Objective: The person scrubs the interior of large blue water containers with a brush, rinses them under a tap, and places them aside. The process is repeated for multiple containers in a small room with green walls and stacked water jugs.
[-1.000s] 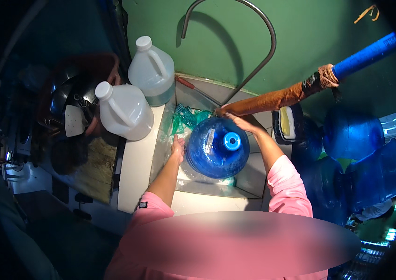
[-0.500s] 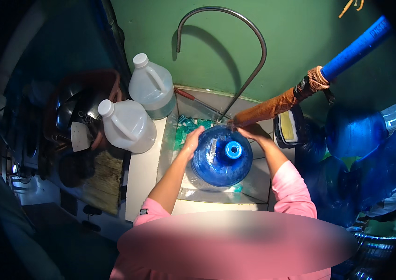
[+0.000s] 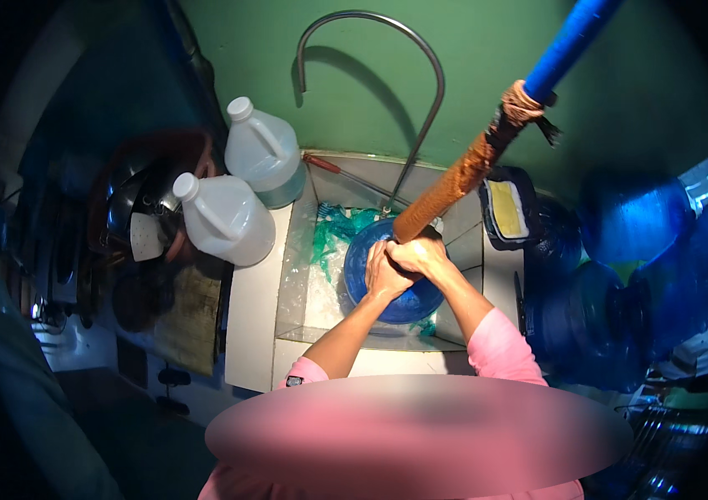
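A round blue water jug [image 3: 356, 287] stands upright in a tiled basin [image 3: 291, 315]. Over its top, where the neck was visible half a second ago, my left hand [image 3: 386, 275] and my right hand [image 3: 425, 252] meet, closed with curled fingers. They hide the jug's mouth and neck. The lower end of a pipe [image 3: 446, 196] wrapped in orange-brown material comes down against my right hand, its upper part blue; whether the hand touches or grips it, I cannot tell. Green and clear plastic [image 3: 329, 250] lies left of the jug.
Two translucent gallon jugs [image 3: 229, 221] stand on the left ledge. A curved metal faucet [image 3: 433, 108] rises behind the basin, near a red-handled rod [image 3: 325, 163]. On the right are a container with a yellow sponge [image 3: 506, 208], a thin dark tool [image 3: 520, 304] and several blue jugs [image 3: 633, 217].
Both hands have moved from the jug's sides to the top of it, coming together over its mouth. The wrapped pipe has shifted left and stands more steeply.
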A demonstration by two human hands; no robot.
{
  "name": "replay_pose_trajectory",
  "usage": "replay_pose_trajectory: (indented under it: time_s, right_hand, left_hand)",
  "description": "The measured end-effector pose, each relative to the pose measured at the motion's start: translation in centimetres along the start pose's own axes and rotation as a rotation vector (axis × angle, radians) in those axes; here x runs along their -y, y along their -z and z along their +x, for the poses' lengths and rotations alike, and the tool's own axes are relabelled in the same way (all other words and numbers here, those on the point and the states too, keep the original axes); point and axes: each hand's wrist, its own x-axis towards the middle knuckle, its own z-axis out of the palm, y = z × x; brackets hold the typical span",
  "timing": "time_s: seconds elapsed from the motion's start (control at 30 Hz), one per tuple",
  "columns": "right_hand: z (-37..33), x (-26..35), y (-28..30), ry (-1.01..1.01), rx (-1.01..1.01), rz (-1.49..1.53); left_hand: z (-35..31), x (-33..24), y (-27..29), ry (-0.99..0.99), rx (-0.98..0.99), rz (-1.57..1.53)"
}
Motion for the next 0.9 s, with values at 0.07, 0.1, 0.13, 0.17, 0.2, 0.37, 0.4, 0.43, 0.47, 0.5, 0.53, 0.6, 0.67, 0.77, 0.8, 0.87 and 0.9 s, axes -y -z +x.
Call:
replay_pose_trajectory:
  time_s: [0.07,0.1,0.13,0.17,0.2,0.37,0.4,0.43,0.47,0.5,0.53,0.6,0.67,0.77,0.8,0.87,0.9]
  right_hand:
    - [0.1,-0.7,0.2,-0.042,0.04,0.044]
    - [0.1,-1.3,0.1,-0.031,0.054,0.048]
    - [0.1,-1.8,-0.2,0.006,0.061,0.058]
    - [0.1,-2.3,-0.4,0.045,0.044,0.058]
    - [0.1,-2.8,-0.7,0.04,0.041,0.067]
    - [-1.0,-2.7,-0.9,0.41,-0.263,0.138]
    - [-1.8,-2.5,-0.7,0.585,-0.39,0.122]
    - [-2.7,-2.4,-0.3,0.556,-0.358,0.026]
    - [-3.9,-2.6,0.1,0.65,-0.487,0.072]
    - [-5.1,-3.0,0.5,0.475,-0.288,-0.049]
    - [-6.3,-3.9,1.0,0.326,-0.116,-0.202]
    - [-8.1,-5.8,1.1,0.067,-0.343,0.163]
    - [-8.4,-8.0,1.2,-0.176,-0.451,0.528]
    - [-7.0,-9.7,1.6,-0.249,-0.604,1.075]
    - [-6.2,-9.6,1.9,-0.294,-0.678,1.229]
    - [-5.1,-8.5,2.9,-0.054,-0.718,1.446]
    - [-4.7,-7.5,3.5,0.011,-0.727,1.548]
  left_hand:
    - [-0.2,-0.7,0.1,-0.04,-0.058,-0.032]
    - [-0.4,-1.1,0.0,-0.022,-0.052,-0.01]
    - [-0.6,-1.3,-0.3,-0.031,-0.047,0.016]
    - [-0.7,-1.4,-0.7,-0.066,-0.08,0.034]
    - [-0.8,-1.2,-1.1,-0.035,-0.051,0.037]
    - [-0.1,1.4,-2.0,-0.043,0.01,0.001]
    - [-0.1,1.8,-1.7,0.012,0.107,0.006]
    - [0.1,1.8,-1.3,-0.062,0.123,0.097]
    - [0.3,1.6,-0.8,-0.086,0.158,0.094]
    - [0.3,1.1,-0.4,-0.034,0.192,0.129]
    - [0.5,0.3,0.0,0.016,0.24,0.128]
    - [0.5,-1.9,0.6,-0.078,0.059,-0.017]
    - [1.0,-4.1,0.4,-0.148,-0.062,-0.303]
    - [1.4,-6.0,0.2,-0.116,-0.045,-0.341]
    - [1.4,-6.2,0.2,-0.109,-0.041,-0.371]
    - [1.1,-5.8,0.2,-0.029,-0.023,-0.36]
    - [0.9,-5.4,0.2,0.058,0.028,-0.328]
